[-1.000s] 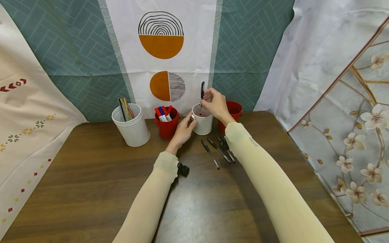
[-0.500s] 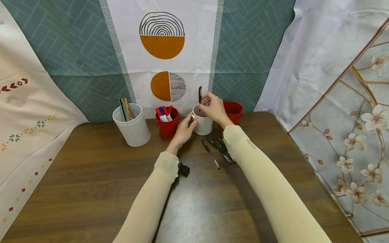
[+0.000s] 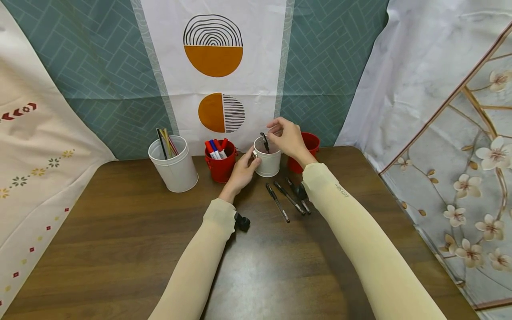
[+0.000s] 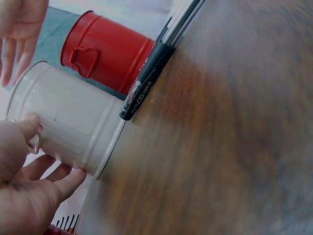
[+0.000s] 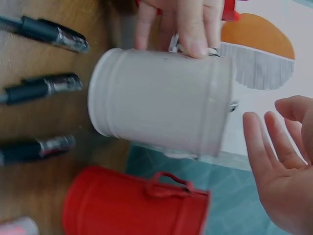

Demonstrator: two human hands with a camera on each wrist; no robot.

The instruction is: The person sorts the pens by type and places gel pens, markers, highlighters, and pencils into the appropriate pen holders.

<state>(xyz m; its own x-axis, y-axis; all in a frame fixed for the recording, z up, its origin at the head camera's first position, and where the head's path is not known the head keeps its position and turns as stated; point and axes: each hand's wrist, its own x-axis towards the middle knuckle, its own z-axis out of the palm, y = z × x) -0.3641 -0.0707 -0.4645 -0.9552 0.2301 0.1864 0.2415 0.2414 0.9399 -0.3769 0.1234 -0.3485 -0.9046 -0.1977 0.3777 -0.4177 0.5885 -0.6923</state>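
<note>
My left hand (image 3: 241,173) grips a small white bucket (image 3: 269,164) at its left side. In the left wrist view the thumb lies at the bucket's side handle (image 4: 36,142), with the fingers against the wall. A black capped pen (image 3: 265,142) leans inside this bucket, its upper end above the rim. Just right of the rim, my right hand (image 3: 289,137) holds nothing; its spread fingers (image 5: 252,132) face the bucket in the right wrist view. Several black pens, one of them a gel pen (image 3: 278,202), lie on the table in front of the bucket.
A red bucket (image 3: 295,165) stands right of the white one, partly behind my right hand. To the left are a red bucket (image 3: 222,171) of red and blue markers and a larger white bucket (image 3: 176,173) holding thin sticks. A patterned curtain (image 3: 320,66) hangs behind the table (image 3: 140,249).
My right hand lowered the upright pen into the small white bucket, let it go and drew slightly right. The pen now leans inside. My left hand stayed on the bucket.
</note>
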